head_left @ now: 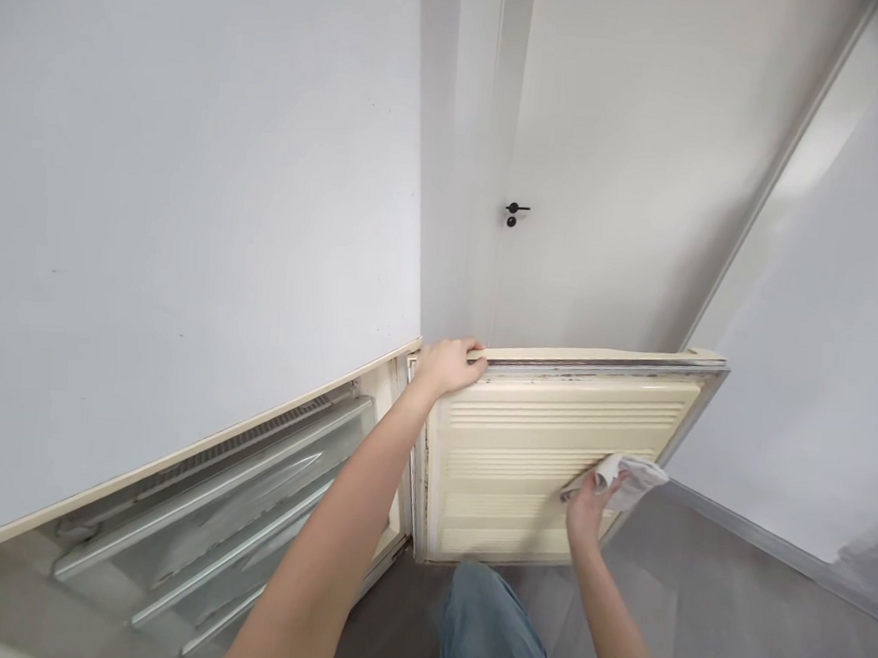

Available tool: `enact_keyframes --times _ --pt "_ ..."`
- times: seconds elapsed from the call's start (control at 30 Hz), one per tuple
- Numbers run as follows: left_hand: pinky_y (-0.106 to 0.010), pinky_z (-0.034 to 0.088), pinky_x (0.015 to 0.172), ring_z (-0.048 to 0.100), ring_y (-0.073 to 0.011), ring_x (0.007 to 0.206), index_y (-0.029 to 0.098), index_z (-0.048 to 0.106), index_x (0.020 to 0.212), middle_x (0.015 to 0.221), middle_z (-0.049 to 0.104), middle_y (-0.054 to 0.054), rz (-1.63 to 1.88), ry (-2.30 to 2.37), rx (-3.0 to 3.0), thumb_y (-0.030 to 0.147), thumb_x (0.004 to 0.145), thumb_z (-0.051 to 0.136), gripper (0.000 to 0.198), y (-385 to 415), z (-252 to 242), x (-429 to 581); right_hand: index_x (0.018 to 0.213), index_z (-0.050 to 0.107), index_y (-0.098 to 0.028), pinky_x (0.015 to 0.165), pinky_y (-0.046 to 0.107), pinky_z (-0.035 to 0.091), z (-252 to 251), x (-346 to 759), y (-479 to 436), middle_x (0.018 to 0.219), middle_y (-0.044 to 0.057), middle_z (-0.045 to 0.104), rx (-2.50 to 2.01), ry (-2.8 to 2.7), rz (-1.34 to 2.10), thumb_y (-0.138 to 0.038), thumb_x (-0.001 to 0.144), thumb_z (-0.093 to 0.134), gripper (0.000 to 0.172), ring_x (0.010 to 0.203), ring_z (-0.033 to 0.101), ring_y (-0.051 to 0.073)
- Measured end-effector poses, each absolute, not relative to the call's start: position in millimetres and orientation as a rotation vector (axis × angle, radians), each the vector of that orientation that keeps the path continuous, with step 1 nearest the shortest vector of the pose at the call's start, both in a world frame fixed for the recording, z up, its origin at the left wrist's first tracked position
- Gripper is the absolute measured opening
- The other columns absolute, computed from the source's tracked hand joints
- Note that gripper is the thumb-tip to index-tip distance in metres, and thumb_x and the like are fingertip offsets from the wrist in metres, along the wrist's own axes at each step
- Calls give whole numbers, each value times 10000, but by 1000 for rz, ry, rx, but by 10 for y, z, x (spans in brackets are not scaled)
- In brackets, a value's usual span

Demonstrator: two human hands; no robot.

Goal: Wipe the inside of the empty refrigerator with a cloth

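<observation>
A cream-coloured freezer door point(510, 439) stands open, its ribbed inner face toward me. My left hand point(449, 367) is closed over the door's top edge near the hinge side, fingers curled past the grey gasket point(594, 364). Dark stains show along that gasket. My right hand point(590, 510) grips a crumpled whitish cloth point(637, 481) against the ribbed panel, toward its lower right. Left of the door, the freezer compartment is open, with clear drawers point(245, 516) stacked inside. My left forearm hides part of them.
A large white panel point(192, 202) rises above the compartment. Behind the open door is a pale room door point(631, 162) with a black handle point(518, 208). A white wall point(817, 396) stands at the right, above grey flooring point(712, 609). My knee point(494, 624) is just below the freezer door.
</observation>
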State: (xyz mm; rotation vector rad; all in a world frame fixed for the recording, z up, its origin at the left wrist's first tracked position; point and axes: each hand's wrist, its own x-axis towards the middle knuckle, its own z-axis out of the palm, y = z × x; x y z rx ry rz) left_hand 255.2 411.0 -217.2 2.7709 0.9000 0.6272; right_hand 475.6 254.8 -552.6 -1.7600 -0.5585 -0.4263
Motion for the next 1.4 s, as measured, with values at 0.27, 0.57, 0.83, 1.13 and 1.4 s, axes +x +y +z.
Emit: enact_keyframes --times 0.27,0.57,0.83,1.13,1.4 --pt "-355 480 857 651 -261 1028 323 650 1141 1118 732 -11 624 933 2779 434 825 450 390 4073 -2158 2547 1549 31 -259 1129 663 163 -5792 3192 3031 1611 112 -10 -1652 -832 -173 -339 1001 269 603 1466 -33 329" --pt "-359 485 865 653 -255 1032 333 644 1141 1104 734 -1 633 918 2795 437 828 444 386 4082 -2171 2536 1532 165 -337 1071 586 377 -5947 2472 3133 1606 25 125 -1726 -1434 -250 -340 993 326 562 1464 71 342" --pt "-369 491 853 658 -259 1024 341 648 1136 1086 740 3 641 898 2786 430 829 445 379 4079 -2165 2523 1529 157 -362 1072 629 340 -6151 3170 2756 1605 1 137 -1867 -1318 -458 -274 967 312 589 1468 65 342" --pt "-367 493 848 660 -257 1015 335 646 1143 1091 739 -4 644 895 2796 435 825 448 388 4092 -2178 2533 1484 335 -101 1148 595 193 -6022 4252 2396 1592 174 105 -1813 -746 -273 -468 920 303 674 1463 87 344" --pt "-371 490 836 655 -261 1025 328 642 1141 1110 733 -9 639 891 2799 433 825 426 397 4087 -2174 2543 1524 174 -65 1204 448 92 -5252 4775 2361 1596 174 69 -1728 -332 -224 -519 920 271 762 1475 64 261"
